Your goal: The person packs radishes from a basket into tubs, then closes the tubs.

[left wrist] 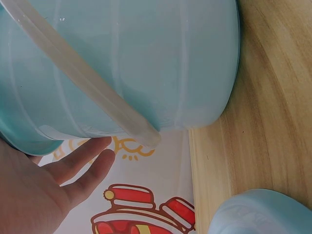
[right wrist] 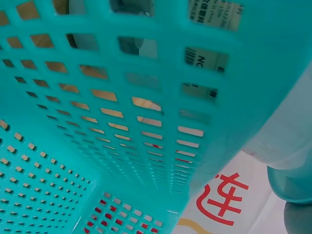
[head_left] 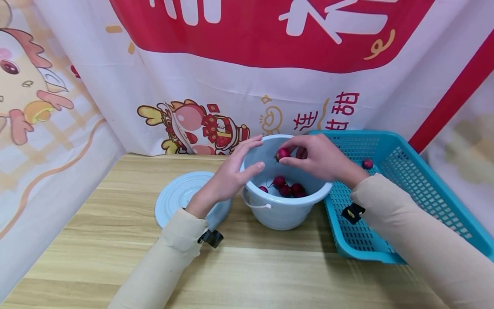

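Observation:
A light blue bucket [head_left: 283,214] stands on the table with several red radishes [head_left: 284,190] at its bottom. Over its opening, my right hand [head_left: 322,158] pinches another radish [head_left: 283,153] between thumb and fingers. My left hand [head_left: 233,171] is at the bucket's left rim, fingers extended and thumb over the edge. In the left wrist view, fingertips of that hand [left wrist: 36,195] lie along the bucket's far side, near the pale handle [left wrist: 83,78]. The right wrist view shows the teal basket's wall [right wrist: 234,87] and part of the bucket, while the right hand is out of sight there.
Right of the bucket sits the teal basket [head_left: 428,182] with a single radish [head_left: 367,163] inside, below the right forearm. A round light blue lid [head_left: 171,195] lies on the wooden table [head_left: 104,236] to the left. A printed cloth [head_left: 231,77] hangs behind.

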{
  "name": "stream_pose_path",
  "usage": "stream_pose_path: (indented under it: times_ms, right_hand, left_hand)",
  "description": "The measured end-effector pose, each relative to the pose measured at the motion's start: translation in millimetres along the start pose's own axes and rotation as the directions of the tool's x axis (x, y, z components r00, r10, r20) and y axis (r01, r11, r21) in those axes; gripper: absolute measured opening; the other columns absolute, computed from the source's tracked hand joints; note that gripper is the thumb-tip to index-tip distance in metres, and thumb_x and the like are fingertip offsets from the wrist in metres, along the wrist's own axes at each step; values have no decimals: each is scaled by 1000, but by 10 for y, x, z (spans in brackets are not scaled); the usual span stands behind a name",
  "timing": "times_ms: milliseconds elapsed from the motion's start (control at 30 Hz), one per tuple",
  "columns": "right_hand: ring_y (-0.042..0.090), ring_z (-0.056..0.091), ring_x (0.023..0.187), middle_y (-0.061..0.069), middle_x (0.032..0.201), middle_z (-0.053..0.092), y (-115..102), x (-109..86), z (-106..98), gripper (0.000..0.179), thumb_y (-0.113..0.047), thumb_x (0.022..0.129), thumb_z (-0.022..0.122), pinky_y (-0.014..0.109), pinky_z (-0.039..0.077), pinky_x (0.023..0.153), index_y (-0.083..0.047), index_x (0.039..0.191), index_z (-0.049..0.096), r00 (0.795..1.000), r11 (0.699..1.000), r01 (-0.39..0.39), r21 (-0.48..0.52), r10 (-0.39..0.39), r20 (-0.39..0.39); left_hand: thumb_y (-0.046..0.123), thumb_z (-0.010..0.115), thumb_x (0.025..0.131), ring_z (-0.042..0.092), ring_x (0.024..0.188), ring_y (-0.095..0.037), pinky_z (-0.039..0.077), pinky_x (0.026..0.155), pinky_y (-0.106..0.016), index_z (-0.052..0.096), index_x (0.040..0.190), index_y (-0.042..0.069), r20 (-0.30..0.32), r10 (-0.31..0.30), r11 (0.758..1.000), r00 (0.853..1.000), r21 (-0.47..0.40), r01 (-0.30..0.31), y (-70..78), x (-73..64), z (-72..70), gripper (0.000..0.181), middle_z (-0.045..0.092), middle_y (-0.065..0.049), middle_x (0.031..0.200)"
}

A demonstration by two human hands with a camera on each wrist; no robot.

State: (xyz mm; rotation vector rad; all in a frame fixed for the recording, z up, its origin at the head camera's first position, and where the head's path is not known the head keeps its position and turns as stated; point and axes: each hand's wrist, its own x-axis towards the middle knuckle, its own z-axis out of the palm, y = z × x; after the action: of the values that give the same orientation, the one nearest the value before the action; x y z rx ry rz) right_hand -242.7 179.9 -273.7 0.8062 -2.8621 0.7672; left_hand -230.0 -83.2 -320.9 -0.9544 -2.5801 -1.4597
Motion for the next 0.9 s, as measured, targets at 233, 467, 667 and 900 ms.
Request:
stream_pose_path:
  times_ms: [233, 467, 667, 900]
  right_hand:
    - [19, 71, 89, 6, 118, 79, -10, -13, 2, 38, -36, 94, 82, 40, 64, 82, -18, 126, 76, 1000, 1000, 1, -3, -1, 6]
    - [18, 70, 88, 6, 117, 79, -11, -8, 20, 38, -35, 93, 82, 38, 63, 81, -17, 127, 76, 1000, 1000, -9, -9, 9, 13]
    - [18, 70, 88, 6, 115, 80, -14, -2, 24, 38, -32, 93, 83, 38, 63, 81, -16, 126, 77, 1000, 1000, -14, -11, 14, 13]
    - [19, 71, 89, 6, 115, 79, -16, -5, 11, 39, -34, 93, 82, 39, 63, 81, -17, 127, 76, 1000, 1000, -20, -5, 20, 13]
  left_hand:
    - [43, 54, 107, 26, 163, -19, 31, 128, -64, 39, 163, 19, -1, -4, 1000, 1000, -3, 4, 9, -7, 5, 63, 26, 11, 175]
    - [43, 55, 106, 26, 163, -19, 30, 128, -65, 39, 163, 19, 1, -11, 1000, 1000, -8, 12, 21, -15, 8, 64, 25, 11, 175]
    - [44, 54, 106, 26, 163, -19, 31, 128, -65, 39, 163, 19, 0, -14, 1000, 1000, -1, 14, 24, -16, 9, 64, 25, 12, 175]
    - [43, 54, 106, 26, 163, -19, 31, 128, -64, 38, 164, 18, 0, -9, 1000, 1000, 2, 9, 15, -6, 9, 64, 25, 11, 175]
